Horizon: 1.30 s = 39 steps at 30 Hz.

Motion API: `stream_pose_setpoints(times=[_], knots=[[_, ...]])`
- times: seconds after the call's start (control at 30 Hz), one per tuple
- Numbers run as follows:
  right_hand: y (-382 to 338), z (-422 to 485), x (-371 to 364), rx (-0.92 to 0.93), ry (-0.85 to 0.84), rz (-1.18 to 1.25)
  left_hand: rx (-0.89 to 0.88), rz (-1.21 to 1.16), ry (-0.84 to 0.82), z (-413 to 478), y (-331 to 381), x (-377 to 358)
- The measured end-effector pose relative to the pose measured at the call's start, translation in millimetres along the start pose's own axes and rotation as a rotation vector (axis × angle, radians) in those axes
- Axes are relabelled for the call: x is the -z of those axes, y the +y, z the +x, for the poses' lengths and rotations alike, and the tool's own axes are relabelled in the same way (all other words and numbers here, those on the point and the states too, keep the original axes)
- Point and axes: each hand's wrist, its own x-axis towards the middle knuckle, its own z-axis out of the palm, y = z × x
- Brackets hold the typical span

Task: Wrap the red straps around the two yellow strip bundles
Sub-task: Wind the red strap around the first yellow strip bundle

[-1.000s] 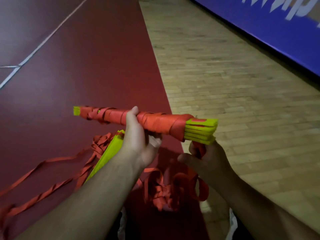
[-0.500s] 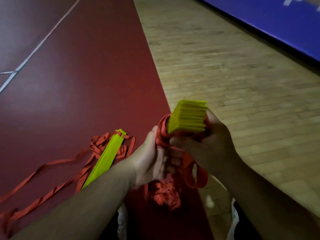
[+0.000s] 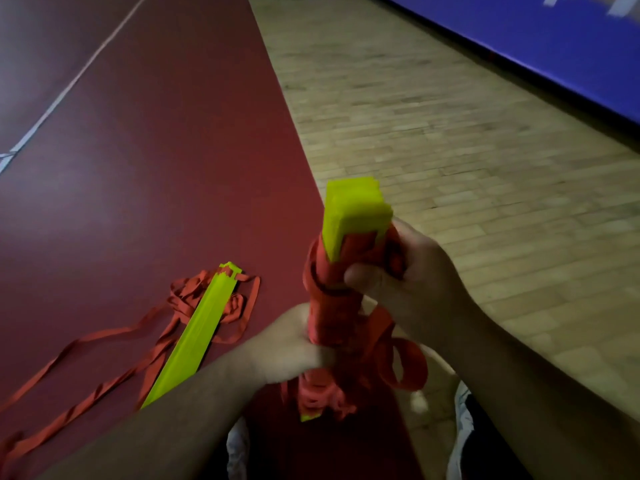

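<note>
Two-handed wrapping, head view. The right grip [image 3: 415, 282] is closed round the upper part of the held yellow bundle [image 3: 356, 206], its thumb pressed across the red winding [image 3: 332, 306]. The left grip [image 3: 291, 348] is closed round the same bundle just below the right grip. The bundle stands nearly upright between them.

Progress, as judged: the held bundle is bound in red along most of its length. Bare yellow shows only at the end above the right grip and at a small tip [image 3: 308, 417] below the left grip. The strap's free tail [image 3: 405, 362] hangs in loose loops just beneath the right grip, so securing it appears to be the step in hand. The second yellow bundle [image 3: 194, 337] lies unwrapped on the red floor [image 3: 156, 150], well to the left of the left grip, resting across a tangle of loose red strap [image 3: 104, 341]. Roughly half the task is therefore left.

Count: two yellow bundles, one held and one on the floor. Red strap appears in two groups, one wound on the held bundle and one loose on the floor; how many separate lengths form the loose tangle cannot be told in this dim view
</note>
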Motion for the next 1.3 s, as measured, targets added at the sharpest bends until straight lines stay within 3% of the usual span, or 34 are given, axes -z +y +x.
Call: stream_pose_setpoints(times=[0.1,0.2,0.37,0.53,0.63,0.77,0.93,1.03,1.2,1.3], knots=[[-7.1,9.7,20.4,-0.079,0.114,-0.28,0.006,-0.133,0.173,-0.9,1.9,6.9],[-3.9,10.2,34.6,-0.23,-0.014,-0.498,0.056,-0.073,0.275,0.7,0.7,10.4],[14.4,6.7,16.4,-0.025,-0.018,-0.98,0.179,0.041,0.5,7.1,0.0,3.5],[5.9,5.1,8.8,-0.082,0.012,-0.815,0.207,0.168,0.591,12.2,5.7,-0.5],[0.7,1.5,1.8,-0.182,0.035,-0.704,0.219,0.257,0.493,11.0,11.0,-3.6],[8.7,-0.9,-1.6,-0.279,0.182,-0.73,0.127,0.427,0.326,7.8,4.9,0.3],[20.1,4.9,5.4,-0.334,0.348,-0.455,-0.082,0.62,0.365,8.2,-2.6,5.0],[16.7,7.3,10.7,-0.251,0.3,-0.325,-0.049,0.419,0.313,5.4,8.9,11.6],[12.1,7.7,24.4,-0.194,0.148,-0.108,0.059,-0.261,-0.076,-3.2,13.6,14.9],[13.8,8.4,31.0,-0.156,0.091,-0.051,0.104,-0.464,-0.214,-6.2,13.8,16.7]])
